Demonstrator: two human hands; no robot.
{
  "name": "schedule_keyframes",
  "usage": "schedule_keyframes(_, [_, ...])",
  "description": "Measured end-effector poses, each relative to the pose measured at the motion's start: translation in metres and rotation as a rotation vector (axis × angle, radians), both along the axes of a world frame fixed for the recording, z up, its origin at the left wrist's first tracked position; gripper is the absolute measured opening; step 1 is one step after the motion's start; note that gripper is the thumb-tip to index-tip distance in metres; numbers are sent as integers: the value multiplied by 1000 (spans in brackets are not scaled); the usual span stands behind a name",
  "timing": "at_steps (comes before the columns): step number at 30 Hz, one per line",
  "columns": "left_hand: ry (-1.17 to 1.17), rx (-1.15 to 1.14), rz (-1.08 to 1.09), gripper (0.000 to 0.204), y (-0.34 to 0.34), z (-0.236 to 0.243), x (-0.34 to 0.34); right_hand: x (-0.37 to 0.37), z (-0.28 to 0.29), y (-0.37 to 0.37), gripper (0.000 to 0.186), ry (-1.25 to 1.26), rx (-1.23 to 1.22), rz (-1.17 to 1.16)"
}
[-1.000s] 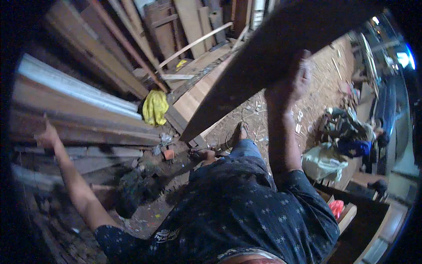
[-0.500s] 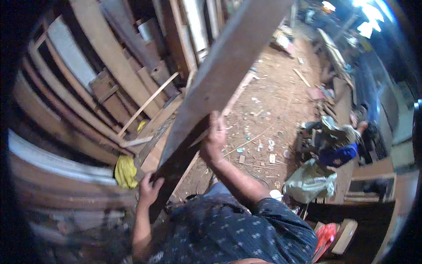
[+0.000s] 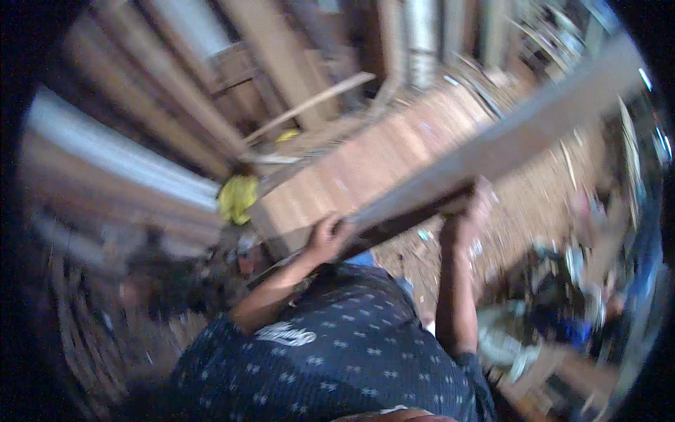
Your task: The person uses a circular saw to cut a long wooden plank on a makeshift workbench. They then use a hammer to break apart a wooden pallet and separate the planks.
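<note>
A long dark-brown plank (image 3: 503, 151) slants across my front, from my waist up to the far right. My left hand (image 3: 328, 238) grips its near end, fingers curled over the left edge. Farther along, my right hand (image 3: 467, 215) is closed on the plank's right edge, though motion blurs its fingers. Past the plank, to its left, lies a wide pale wooden board (image 3: 376, 169), partly covered by the plank.
Several tall boards (image 3: 267, 56) lean along the left and far side, with a thin wooden strip (image 3: 309, 107) slanting before them. A yellow cloth (image 3: 239, 199) hangs at the left. Wood scraps litter the dirt floor (image 3: 527, 197). Pale sacks (image 3: 503, 337) lie at the right.
The plank has swung to the right and lies lower across the view, both hands still on it. My view has turned as well, and the pale board behind the plank now shows widely.
</note>
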State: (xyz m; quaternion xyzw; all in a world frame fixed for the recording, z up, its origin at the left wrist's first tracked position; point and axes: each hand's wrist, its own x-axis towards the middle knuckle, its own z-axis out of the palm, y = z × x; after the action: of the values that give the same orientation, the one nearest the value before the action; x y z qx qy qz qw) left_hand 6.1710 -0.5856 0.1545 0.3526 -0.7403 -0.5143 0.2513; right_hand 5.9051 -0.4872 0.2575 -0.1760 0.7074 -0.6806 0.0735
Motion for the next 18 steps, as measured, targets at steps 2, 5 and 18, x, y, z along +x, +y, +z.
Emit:
schedule_keyframes(2, [27, 12, 50, 24, -10, -22, -2, 0, 12, -14, 35, -126, -164, 78])
schedule_keyframes(5, [-101, 37, -66, 28, -35, -33, -19, -19, -8, -26, 35, -83, -171, 155])
schedule_keyframes(18, [-536, 1170, -412, 52, -102, -111, -206, -268, -94, -109, 85, -761, -809, 511])
